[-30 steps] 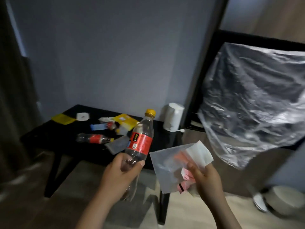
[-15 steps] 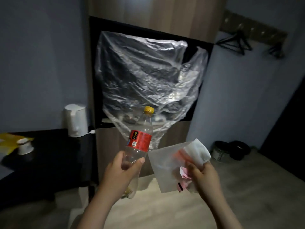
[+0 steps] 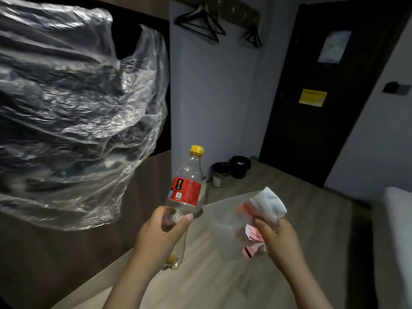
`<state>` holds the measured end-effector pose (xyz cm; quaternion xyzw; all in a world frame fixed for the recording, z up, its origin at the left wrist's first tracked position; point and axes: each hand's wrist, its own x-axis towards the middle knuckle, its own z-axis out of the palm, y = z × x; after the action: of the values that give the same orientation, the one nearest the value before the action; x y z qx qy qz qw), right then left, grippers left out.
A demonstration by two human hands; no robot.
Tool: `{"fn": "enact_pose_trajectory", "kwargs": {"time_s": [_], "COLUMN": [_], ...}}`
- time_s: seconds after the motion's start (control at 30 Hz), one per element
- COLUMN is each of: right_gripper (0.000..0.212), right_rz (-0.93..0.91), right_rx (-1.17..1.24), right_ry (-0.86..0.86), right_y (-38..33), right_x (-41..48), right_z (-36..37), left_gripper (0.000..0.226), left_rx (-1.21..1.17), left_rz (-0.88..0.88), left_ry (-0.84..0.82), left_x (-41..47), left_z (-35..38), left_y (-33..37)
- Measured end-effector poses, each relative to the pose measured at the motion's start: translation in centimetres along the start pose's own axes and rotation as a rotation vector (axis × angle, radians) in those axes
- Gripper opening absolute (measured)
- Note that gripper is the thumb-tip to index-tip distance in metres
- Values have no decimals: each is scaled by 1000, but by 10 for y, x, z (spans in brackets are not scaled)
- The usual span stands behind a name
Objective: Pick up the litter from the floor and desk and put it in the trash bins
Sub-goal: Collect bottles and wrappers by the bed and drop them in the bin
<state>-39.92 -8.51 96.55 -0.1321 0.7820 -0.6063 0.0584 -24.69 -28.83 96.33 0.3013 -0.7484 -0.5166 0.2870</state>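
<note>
bottle [image 3: 186, 188] almost empty, papers [image 3: 268, 202], two bins [image 3: 220, 176]

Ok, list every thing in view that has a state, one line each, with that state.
bottle: capped, near upright, almost empty, held by the left hand.
clear bag: limp, pinched by the right hand.
white tissue: crumpled, in the same grip.
pink paper: creased, in the same grip.
trash bins: upright on the floor, tops open.
door: shut.
hangers: hanging bare.
</note>
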Motion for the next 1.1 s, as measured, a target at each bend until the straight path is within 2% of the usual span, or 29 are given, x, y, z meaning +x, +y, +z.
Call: {"fn": "enact_pose_trajectory", "kwargs": {"time_s": [0.13, 0.2, 0.43, 0.6, 0.83, 1.1], "right_gripper": [2, 9, 12, 15, 16, 13], "right_rz": [2, 27, 54, 88, 117, 155], "right_rx": [-45, -70, -93, -63, -47, 51], "right_ry": [71, 92, 172, 221, 242, 207], "right_y": [2, 0, 10, 28, 60, 64], "right_x": [61, 93, 189, 252, 374, 521], "right_z": [17, 28, 59, 70, 71, 54], "left_gripper": [31, 28, 32, 35, 42, 42], "left_rx": [-31, -27, -1, 101, 211, 292], "left_rz": [-14, -10, -51, -83, -80, -113], "left_ry": [-98, -128, -244, -324, -296, -263], "left_x": [79, 122, 248, 314, 420, 536], "left_z": [27, 35, 77, 115, 187, 283], "left_y": [-7, -9, -21, -33, -42, -21]}}
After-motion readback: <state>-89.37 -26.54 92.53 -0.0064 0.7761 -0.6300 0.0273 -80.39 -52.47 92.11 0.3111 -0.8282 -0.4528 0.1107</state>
